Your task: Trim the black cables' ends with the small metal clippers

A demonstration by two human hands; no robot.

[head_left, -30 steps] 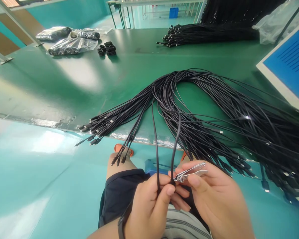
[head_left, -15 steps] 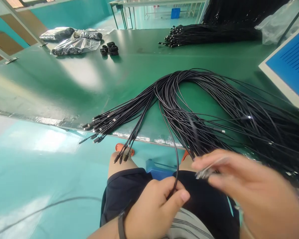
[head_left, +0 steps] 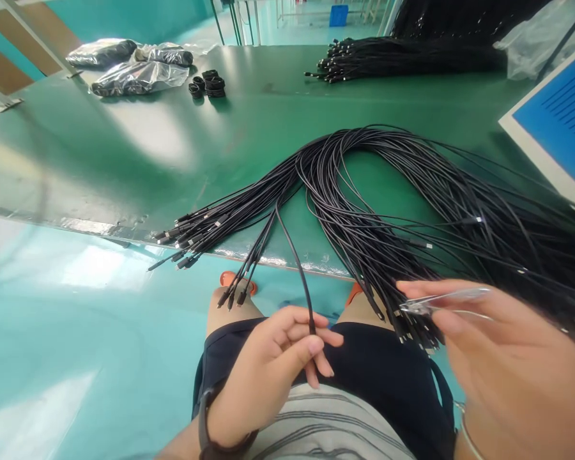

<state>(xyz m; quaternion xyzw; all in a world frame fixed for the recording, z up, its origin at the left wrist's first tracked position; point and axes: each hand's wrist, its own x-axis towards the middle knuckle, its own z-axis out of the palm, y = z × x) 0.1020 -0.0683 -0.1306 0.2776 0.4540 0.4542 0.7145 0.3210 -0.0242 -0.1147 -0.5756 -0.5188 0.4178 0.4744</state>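
Observation:
My left hand (head_left: pixel 287 358) pinches one black cable (head_left: pixel 298 262) near its end, above my lap. That cable runs up to a large bundle of black cables (head_left: pixel 335 160) bent over on the table. In my right hand (head_left: pixel 503 358), held to the right, is a thin, clear plastic piece (head_left: pixel 419 306) between thumb and fingers; its exact kind is unclear. Several cable ends (head_left: pixel 234 297) with connectors hang over the table edge, left of the held cable. More ends (head_left: pixel 416 335) hang close to my right fingertips.
The green table (head_left: pixel 249 140) has its front edge just beyond my knees. Bagged black coils (head_left: pixel 138 76) and small loose coils (head_left: pixel 211 84) lie at the back left. Another cable bundle (head_left: pixel 412 59) lies at the back; a blue-and-white box (head_left: pixel 563 115) stands at the right.
My left hand has moved left and up; the cable end now sits between thumb and fingers, other fingers loosened. My right hand has shifted slightly right, still with the clear plastic.

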